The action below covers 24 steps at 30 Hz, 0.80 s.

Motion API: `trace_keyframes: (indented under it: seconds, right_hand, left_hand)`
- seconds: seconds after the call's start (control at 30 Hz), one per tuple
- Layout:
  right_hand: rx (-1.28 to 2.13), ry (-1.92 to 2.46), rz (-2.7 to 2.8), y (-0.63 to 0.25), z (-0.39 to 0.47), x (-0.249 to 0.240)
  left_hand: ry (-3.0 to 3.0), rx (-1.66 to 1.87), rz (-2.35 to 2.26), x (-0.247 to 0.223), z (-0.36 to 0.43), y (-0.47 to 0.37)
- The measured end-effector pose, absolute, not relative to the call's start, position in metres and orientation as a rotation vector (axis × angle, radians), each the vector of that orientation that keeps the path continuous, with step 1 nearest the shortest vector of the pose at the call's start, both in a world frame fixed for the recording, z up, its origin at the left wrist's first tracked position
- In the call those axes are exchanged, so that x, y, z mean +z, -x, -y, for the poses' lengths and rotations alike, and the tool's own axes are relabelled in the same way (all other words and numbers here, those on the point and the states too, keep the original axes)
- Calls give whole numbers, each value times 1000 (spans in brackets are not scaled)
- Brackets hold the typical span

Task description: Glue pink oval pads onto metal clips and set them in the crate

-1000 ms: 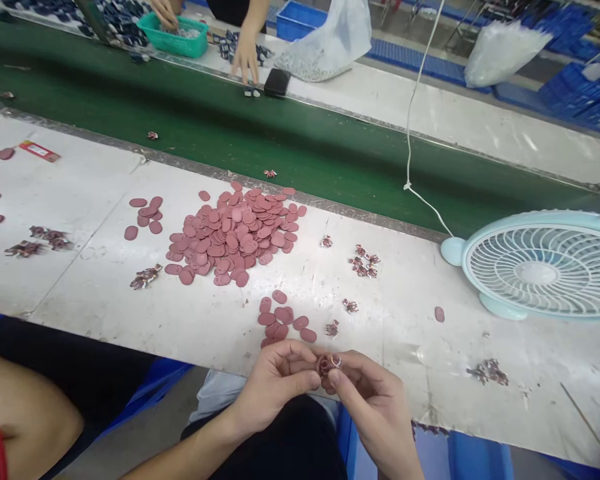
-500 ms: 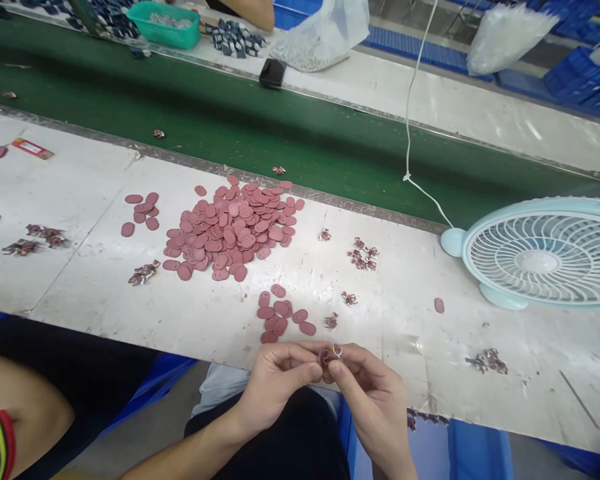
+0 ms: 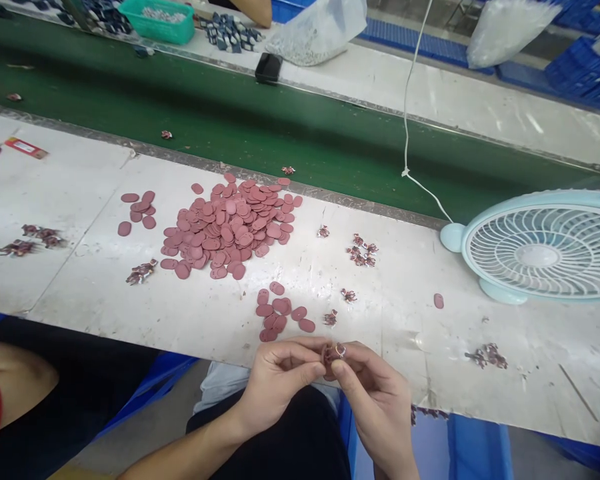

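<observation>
At the table's near edge, my left hand [image 3: 275, 380] pinches a reddish-brown oval disc [image 3: 325, 355], seen nearly edge-on. My right hand [image 3: 375, 393] grips a small brown figure [image 3: 337, 352] with white and orange marks, held against the disc. Fingertips cover much of both pieces, so whether they are joined cannot be made out. Just beyond my hands lies a small group of loose oval discs [image 3: 280, 307]. Farther back is a large heap of the same discs [image 3: 230, 223]. Similar small figures [image 3: 363, 253] stand in a cluster right of the heap.
A light-blue fan [image 3: 540, 253] lies at the right, its white cord [image 3: 407, 133] rising across the green conveyor belt [image 3: 330, 127]. More figures [image 3: 489, 357] lie at the right. A co-worker's arm [image 3: 15, 383] is at lower left. A blue bin [image 3: 480, 450] sits below the table edge.
The disc and the figure have turned slightly between my fingers, and more of the figure shows. Figures on the green belt have shifted a little to the right. The co-worker's arm has drawn left.
</observation>
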State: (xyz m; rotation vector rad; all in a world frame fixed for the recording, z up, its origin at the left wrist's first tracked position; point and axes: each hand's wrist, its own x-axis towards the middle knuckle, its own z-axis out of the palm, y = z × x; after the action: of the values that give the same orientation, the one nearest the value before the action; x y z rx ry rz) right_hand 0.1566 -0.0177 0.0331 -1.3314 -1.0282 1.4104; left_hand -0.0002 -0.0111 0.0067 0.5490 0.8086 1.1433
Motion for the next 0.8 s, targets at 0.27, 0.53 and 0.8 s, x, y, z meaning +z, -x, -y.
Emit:
trace_keyframes:
  seconds: [0.27, 0.53, 0.8]
  right_hand:
    - [1384, 1331, 951, -151, 16, 31]
    - [1476, 1326, 838, -152, 19, 17]
    - [1296, 1361, 459, -207, 47, -1]
  left_hand:
    - [-528, 1171, -836, 6, 12, -2]
    - [-543, 1162, -891, 4, 15, -8]
    - [-1598, 951, -1438, -6, -35, 51]
